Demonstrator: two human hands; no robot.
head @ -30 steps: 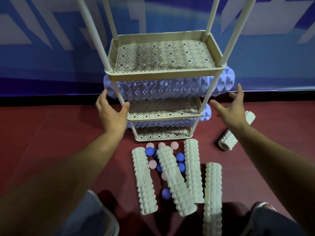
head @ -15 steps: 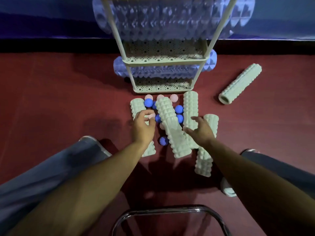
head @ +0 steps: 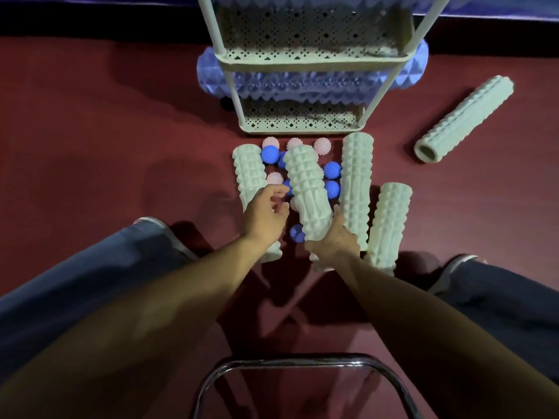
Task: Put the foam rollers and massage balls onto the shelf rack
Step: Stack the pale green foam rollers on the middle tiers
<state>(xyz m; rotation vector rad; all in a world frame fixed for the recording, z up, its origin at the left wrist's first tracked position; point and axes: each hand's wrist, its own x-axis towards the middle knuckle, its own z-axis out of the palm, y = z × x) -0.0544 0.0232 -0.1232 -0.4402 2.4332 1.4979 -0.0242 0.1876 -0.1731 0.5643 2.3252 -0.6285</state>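
Several pale green foam rollers lie on the red floor in front of the cream shelf rack (head: 305,59). My right hand (head: 334,237) grips the near end of the middle roller (head: 307,189), which tilts up over spiky blue balls (head: 331,170) and pink balls (head: 322,145). My left hand (head: 264,217) hovers over the leftmost roller (head: 248,173), fingers curled and apart, holding nothing. Two more rollers (head: 357,182) (head: 390,219) lie to the right, and one (head: 464,117) lies apart at far right. A long blue roller (head: 302,83) rests on a lower rack shelf.
A chrome tube frame (head: 302,361) curves across the bottom of the view. My legs in jeans and my shoes (head: 157,228) flank the pile on both sides. A dark baseboard and blue wall run behind the rack.
The view has dropped from the rack to the floor pile. Both hands came down from the rack's sides; my right hand closed on the middle roller and raised its near end.
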